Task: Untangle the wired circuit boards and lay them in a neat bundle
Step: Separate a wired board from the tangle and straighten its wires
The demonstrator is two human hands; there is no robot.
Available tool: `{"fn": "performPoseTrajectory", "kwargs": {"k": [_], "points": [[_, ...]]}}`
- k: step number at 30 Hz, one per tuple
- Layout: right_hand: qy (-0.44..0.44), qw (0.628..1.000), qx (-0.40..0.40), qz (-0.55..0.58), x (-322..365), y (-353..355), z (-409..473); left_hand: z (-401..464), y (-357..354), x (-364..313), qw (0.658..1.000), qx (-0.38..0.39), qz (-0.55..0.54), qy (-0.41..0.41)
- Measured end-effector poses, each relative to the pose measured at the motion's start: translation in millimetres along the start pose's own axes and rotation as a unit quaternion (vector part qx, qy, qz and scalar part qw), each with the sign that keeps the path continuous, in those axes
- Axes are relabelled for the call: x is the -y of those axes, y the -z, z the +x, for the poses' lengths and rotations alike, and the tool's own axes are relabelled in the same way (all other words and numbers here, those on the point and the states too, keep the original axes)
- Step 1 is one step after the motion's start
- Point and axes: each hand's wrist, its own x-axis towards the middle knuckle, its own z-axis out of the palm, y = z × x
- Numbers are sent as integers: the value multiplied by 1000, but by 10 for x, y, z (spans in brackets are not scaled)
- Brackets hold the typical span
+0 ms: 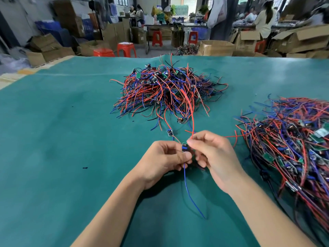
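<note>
Both hands work one small circuit board [184, 146] above the green mat [71, 122].

The left hand [163, 161] pinches the board between thumb and curled fingers; the right hand [213, 157] pinches its red wire [191, 111], which arcs up toward the tangled pile [165, 90] beyond the hands. A blue wire [188, 189] hangs below the board. The sorted bundle [292, 139] lies right of the hands.

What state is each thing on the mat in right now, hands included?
Left hand: fingers pinch a small circuit board.
Right hand: pinches the red wire.
Blue wire: hangs loose below the board.
Far pile: tangled.
Right bundle: wires roughly aligned.
Second board: lying on green mat.
</note>
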Motion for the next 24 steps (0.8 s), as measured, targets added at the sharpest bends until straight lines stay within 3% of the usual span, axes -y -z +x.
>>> {"fn": "performPoseTrajectory", "kwargs": {"k": [8, 13, 18, 21, 24], "points": [[61, 995, -80, -3, -83, 39, 55, -17, 20, -22, 998, 42, 43, -9], [116, 968, -220, -26, -86, 269, 199, -21, 14, -14, 995, 70, 67, -6], [143, 908, -393, -18, -92, 624, 312, -39, 20, -11, 995, 77, 71, -2], [144, 859, -487, -59, -41, 805, 279, -26, 20, -4, 999, 32, 14, 1], [174, 871, -427, -167, 8, 560, 140, -4, 6, 4, 998, -10, -58, -8]]}}
